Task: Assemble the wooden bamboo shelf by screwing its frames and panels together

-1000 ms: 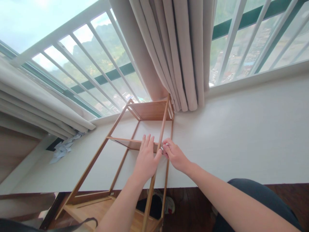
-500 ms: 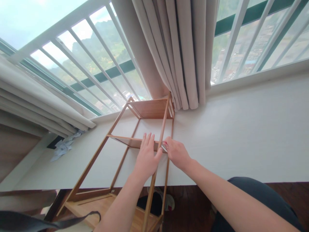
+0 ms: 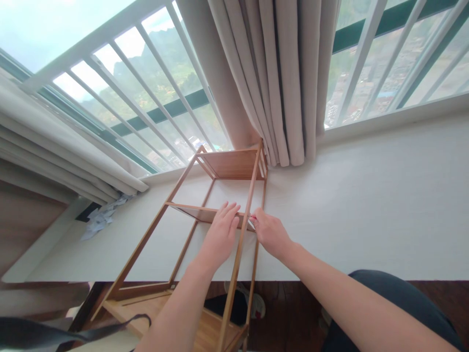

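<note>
bamboo rack [image 3: 205,205]: one, leaning against white ledge [image 3: 366,205], likely for reach; three shelves show | curtains: two; middle one [image 3: 278,78] above rack top | left hand [image 3: 220,237]: flat, fingers spread on middle shelf [image 3: 194,212], steadying it | right hand [image 3: 271,233]: fingertips pinched at rack's right post [image 3: 252,195]; what they clamp, cannot tell

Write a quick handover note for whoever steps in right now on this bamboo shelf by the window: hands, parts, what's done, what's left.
Left hand: flat on the middle shelf board, fingers open.
Right hand: pinching a small metal tool at the front upright; what it is cannot be told.
Bamboo rack leans against the white ledge.
Done: top, middle and bottom boards sit in the frame.
Left: probably finishing this joint.
</note>
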Available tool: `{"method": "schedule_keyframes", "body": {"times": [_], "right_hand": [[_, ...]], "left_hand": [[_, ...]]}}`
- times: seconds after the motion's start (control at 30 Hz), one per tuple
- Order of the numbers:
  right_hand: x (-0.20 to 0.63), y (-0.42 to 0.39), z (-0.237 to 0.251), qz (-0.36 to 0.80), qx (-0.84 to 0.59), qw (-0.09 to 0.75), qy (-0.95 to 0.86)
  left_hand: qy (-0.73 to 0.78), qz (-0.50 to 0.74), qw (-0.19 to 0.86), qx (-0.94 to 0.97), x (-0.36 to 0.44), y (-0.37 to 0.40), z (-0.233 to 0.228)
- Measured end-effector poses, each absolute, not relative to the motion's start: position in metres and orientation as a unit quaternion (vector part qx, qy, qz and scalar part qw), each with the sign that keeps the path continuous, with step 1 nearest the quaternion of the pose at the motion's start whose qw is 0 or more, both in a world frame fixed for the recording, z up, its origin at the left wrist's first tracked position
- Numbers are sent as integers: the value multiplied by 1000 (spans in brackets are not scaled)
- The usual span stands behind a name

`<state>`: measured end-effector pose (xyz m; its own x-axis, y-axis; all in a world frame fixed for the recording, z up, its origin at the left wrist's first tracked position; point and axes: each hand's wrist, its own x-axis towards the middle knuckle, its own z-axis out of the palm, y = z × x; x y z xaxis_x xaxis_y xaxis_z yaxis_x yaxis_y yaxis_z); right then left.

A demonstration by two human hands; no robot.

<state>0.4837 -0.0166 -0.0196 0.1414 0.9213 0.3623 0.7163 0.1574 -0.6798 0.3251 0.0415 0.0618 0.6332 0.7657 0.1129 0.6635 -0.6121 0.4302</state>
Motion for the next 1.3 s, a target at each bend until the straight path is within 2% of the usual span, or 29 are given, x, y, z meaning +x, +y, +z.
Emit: {"method": "schedule_keyframes", "body": {"times": [0.27, 0.5, 0.63, 0.8, 1.03, 1.3], "right_hand": [[485, -15, -12, 226, -643, 377, -628], [493, -20, -7, 219, -635, 358, -649], [494, -22, -6, 209, -635, 343, -660], [493, -22, -8, 204, -637, 372, -644], [497, -23, -9, 238, -598, 425, -637], [508, -26, -12, 298, -601, 434, -601]], "left_hand": [[372, 175, 172, 895, 329, 52, 69], [373, 184, 176, 892, 333, 44, 68], [378, 192, 211, 881, 331, 45, 67], [330, 170, 217, 903, 330, 42, 67], [350, 175, 203, 898, 334, 38, 60], [355, 166, 203, 897, 338, 36, 62]]}}
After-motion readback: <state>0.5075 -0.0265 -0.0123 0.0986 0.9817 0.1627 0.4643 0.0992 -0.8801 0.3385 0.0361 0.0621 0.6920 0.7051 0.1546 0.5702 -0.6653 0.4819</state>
